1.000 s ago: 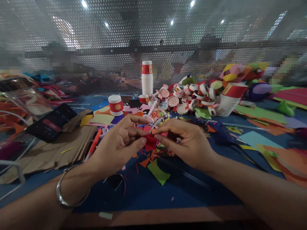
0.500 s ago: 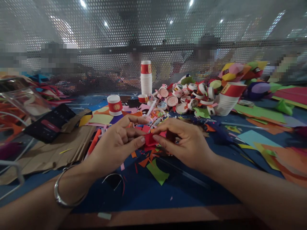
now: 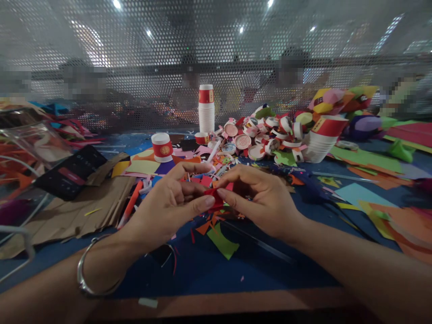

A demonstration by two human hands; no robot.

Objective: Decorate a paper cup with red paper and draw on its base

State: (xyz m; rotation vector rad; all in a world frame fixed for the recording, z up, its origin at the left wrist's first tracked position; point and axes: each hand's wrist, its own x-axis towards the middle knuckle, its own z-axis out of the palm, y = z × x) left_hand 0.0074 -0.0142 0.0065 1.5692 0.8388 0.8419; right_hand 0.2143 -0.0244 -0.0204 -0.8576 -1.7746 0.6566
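A small folded piece of red paper (image 3: 213,198) is held between my two hands, above the middle of the table. My left hand (image 3: 172,198) pinches its left side between thumb and fingers, with the index finger stretched out above. From the other side, my right hand (image 3: 261,198) grips it with thumb and index finger. Fingers cover much of the paper, so its full shape is hidden. Beneath the hands lie loose paper scraps, among them a green scrap (image 3: 222,241) and orange slivers (image 3: 203,227).
A red and white paper cup (image 3: 162,147) and a tall cup stack (image 3: 206,112) stand behind my hands. Cut cup pieces (image 3: 243,141) are heaped beside a leaning cup stack (image 3: 324,139). Flattened cardboard (image 3: 77,213) lies left, coloured sheets (image 3: 401,225) right. A perforated screen (image 3: 145,85) rises behind.
My left thumb has slid right and forward across the red paper, covering more of its front. My right hand keeps nearly the same pinch. The view has shifted slightly.
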